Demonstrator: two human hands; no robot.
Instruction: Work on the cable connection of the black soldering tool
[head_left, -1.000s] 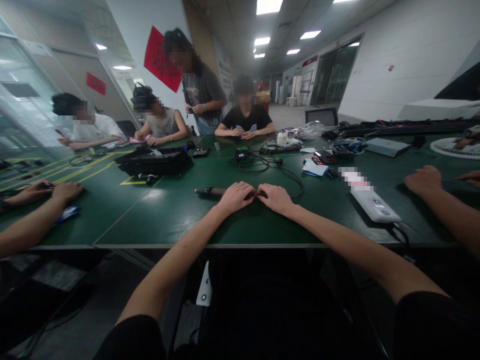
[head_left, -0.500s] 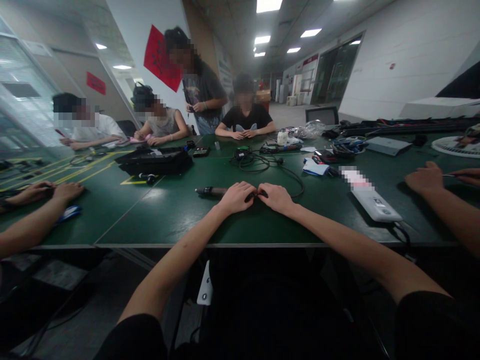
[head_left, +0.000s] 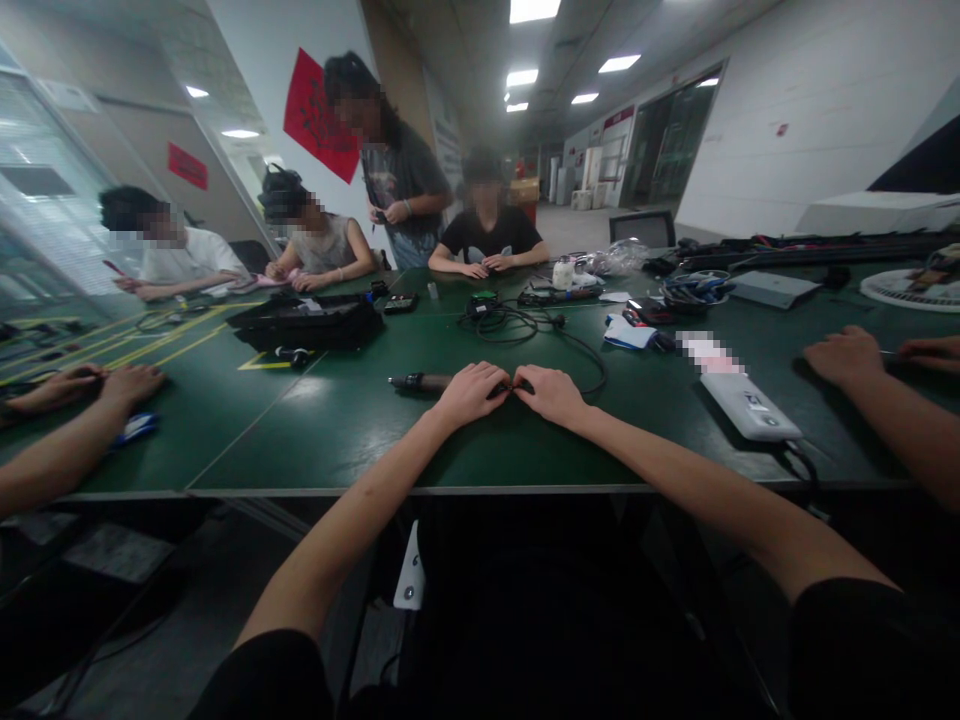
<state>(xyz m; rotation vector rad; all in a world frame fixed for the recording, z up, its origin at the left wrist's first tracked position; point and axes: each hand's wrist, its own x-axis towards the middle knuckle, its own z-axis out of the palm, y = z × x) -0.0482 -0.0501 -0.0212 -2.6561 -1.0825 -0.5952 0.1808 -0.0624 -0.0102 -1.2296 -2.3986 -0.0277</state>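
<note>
My left hand (head_left: 469,392) and my right hand (head_left: 551,394) rest knuckles-up on the green table (head_left: 337,430), fingertips meeting over a small dark object that the fingers mostly hide. A dark cylindrical tool (head_left: 417,382) lies just left of my left hand. A black cable (head_left: 581,358) curves away from behind my right hand toward the table's middle. I cannot tell what exactly either hand grips.
A white power bank (head_left: 750,406) lies right of my hands. A black case (head_left: 307,322) and coiled cables (head_left: 510,322) sit farther back. Co-workers' hands (head_left: 844,357) and forearms (head_left: 90,385) rest on both sides; several people sit or stand at the far end.
Both hands stay put at the same spot; only the view shifts slightly. The co-worker's hands on the right move a little.
</note>
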